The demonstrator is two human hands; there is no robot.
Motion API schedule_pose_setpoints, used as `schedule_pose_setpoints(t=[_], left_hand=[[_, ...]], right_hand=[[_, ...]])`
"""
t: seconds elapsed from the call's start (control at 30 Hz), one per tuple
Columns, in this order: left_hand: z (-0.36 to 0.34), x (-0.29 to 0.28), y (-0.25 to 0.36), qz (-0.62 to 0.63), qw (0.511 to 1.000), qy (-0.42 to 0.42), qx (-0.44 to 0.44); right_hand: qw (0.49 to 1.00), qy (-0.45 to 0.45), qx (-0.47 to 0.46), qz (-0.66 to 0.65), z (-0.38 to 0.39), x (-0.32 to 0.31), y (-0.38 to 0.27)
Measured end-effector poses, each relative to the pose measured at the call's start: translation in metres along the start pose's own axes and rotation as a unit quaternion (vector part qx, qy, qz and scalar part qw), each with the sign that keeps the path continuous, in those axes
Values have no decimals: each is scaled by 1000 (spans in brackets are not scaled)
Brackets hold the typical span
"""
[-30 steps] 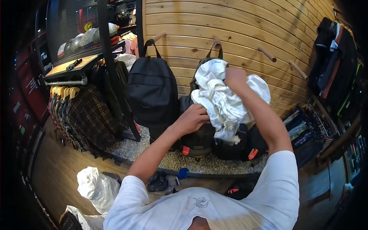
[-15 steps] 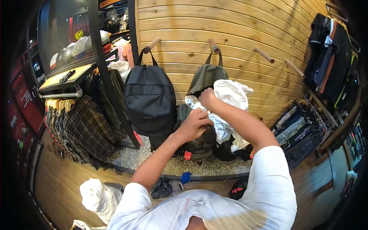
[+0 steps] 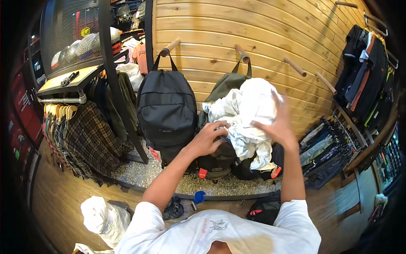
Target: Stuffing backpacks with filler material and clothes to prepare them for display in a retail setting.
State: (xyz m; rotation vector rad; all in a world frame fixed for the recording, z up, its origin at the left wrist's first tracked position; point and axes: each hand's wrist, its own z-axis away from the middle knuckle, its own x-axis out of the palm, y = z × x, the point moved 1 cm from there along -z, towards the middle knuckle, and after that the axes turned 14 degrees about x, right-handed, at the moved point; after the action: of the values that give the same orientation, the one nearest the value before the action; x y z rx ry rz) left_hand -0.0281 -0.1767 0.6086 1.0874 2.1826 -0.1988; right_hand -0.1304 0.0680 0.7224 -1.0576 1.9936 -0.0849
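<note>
An olive backpack [image 3: 223,88] hangs by its loop from a wooden peg, its front mostly hidden. A big crumpled white bundle [image 3: 253,103], cloth or paper I cannot tell, bulges out of its top and spills down the front. Against the bundle's right side, my right hand [image 3: 280,122] grips with thumb and fingers wide around it. My left hand [image 3: 209,139] is lower on the left, fingers curled at the pack's dark edge, partly hidden by the bundle. Just left of it hangs a black backpack [image 3: 165,106] on another peg.
Bare wooden pegs [image 3: 295,67] jut from the plank wall. Plaid shirts [image 3: 91,139] hang at left, jeans [image 3: 319,148] at right. Below lies a gravel strip [image 3: 186,183] with more packs standing above it. Another white bundle [image 3: 105,220] and a blue scrap [image 3: 199,196] lie lower down.
My right hand has moved from the pack's opening to the right side of the white bundle. More of the bundle now shows outside. My left hand stays near the pack's edge.
</note>
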Motion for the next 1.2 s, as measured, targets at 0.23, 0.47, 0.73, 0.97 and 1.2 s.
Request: schedule_pose_setpoints(t=[0.23, 0.47, 0.73, 0.97, 1.2], left_hand=[[-3, 7, -4, 3, 999, 2, -43], [-23, 13, 29, 94, 994, 52, 34], [-7, -3, 1, 30, 993, 104, -48], [-9, -30, -7, 62, 977, 167, -118], [-18, -29, 4, 74, 991, 91, -62]], right_hand=[[958, -207, -150, 127, 2, 46, -32], [928, -137, -202, 281, -39, 148, 11], [930, -333, -137, 74, -55, 101, -21], [968, -251, 11, 24, 43, 8, 17], [942, -100, 110, -301, 0, 67, 12]])
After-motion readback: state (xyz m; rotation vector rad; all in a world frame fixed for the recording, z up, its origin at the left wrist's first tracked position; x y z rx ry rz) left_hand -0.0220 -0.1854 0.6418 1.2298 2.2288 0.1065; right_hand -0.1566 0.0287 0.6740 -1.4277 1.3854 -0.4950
